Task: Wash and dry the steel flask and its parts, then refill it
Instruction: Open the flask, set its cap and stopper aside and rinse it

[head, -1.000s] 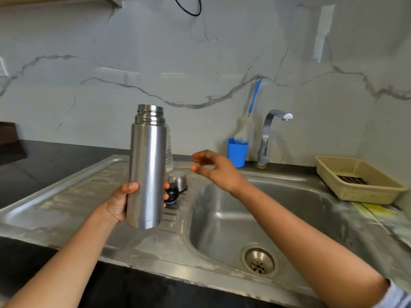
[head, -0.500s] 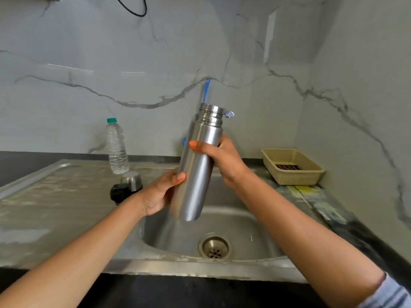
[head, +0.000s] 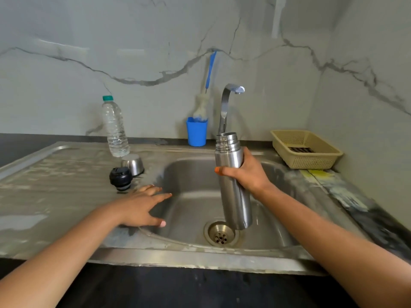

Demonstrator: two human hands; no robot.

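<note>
My right hand [head: 249, 174] grips the open steel flask [head: 233, 196] around its upper body and holds it nearly upright over the sink basin [head: 191, 207], just below the tap [head: 229, 101]. My left hand [head: 142, 206] is empty, its fingers spread flat over the basin's left rim. The flask's black stopper [head: 120, 178] and steel cup lid [head: 133, 166] stand on the drainboard [head: 55, 185] behind my left hand. A clear water bottle [head: 114, 127] with a green cap stands behind them.
A blue cup [head: 196, 132] holding a bottle brush [head: 203, 101] stands left of the tap. A beige plastic basket [head: 304, 150] sits at the sink's back right corner. The drain [head: 220, 234] lies under the flask's base. A marble wall closes the right side.
My left hand has let go of the flask and dropped to the basin's rim. My right hand alone now holds the flask, moved right and lower over the drain.
</note>
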